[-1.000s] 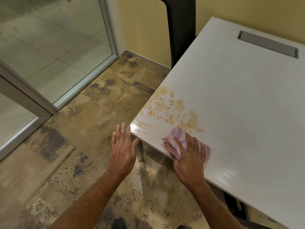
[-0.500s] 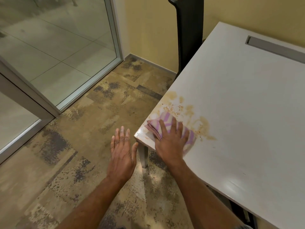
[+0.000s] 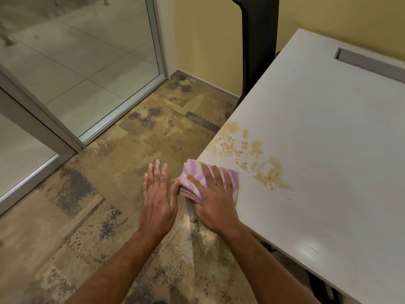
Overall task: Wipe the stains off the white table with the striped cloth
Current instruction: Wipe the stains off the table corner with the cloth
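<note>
A folded pink-and-white striped cloth (image 3: 195, 175) lies at the near left corner of the white table (image 3: 328, 139), partly hanging over the edge. My right hand (image 3: 213, 199) presses flat on the cloth with fingers spread. Brown stains with orange specks (image 3: 252, 156) spread over the table just beyond and to the right of the cloth. My left hand (image 3: 156, 194) hovers flat and open beside the table corner, over the floor, with its thumb next to the cloth's edge.
A grey cable slot (image 3: 368, 62) is set into the table's far side. A black chair back (image 3: 258, 44) stands against the yellow wall by the table's left edge. A glass partition with metal frame (image 3: 157, 40) runs along the left. Mottled brown carpet (image 3: 98, 205) covers the floor.
My right hand has swept the cloth leftward along the table to the corner, where it now overhangs the edge. The stains near the corner look thinner. My left hand stayed beside the corner.
</note>
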### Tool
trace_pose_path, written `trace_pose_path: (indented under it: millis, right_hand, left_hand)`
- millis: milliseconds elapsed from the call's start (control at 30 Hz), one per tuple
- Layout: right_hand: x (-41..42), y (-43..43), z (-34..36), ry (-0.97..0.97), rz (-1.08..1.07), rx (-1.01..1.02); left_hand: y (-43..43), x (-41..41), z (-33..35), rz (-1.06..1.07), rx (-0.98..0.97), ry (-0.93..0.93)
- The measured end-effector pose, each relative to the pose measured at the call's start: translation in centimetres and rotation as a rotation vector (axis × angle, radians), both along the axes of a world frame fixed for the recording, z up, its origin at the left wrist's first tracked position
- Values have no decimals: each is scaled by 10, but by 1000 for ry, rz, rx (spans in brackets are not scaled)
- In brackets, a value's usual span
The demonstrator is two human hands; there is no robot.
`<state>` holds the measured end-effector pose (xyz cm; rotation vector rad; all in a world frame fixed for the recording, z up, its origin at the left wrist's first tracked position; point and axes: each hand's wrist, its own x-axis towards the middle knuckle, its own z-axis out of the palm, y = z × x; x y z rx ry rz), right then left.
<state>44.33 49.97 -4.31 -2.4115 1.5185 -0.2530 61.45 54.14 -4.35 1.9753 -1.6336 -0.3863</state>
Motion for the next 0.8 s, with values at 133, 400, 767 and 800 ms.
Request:
trace_pose_path:
  millis: [133, 400, 767, 800]
  right_hand:
    - [-42, 22, 1, 7, -136, 10]
    - [-51, -14, -8, 136, -476, 8]
    - [31, -58, -1, 156, -309, -12]
    - [35, -57, -2, 152, -270, -12]
  left_hand:
    - [-1, -3, 0, -21, 20, -24]
    - [-7, 1, -7, -39, 40, -41]
    - [-12, 16, -12, -62, 52, -29]
    - [-12, 17, -11, -75, 51, -33]
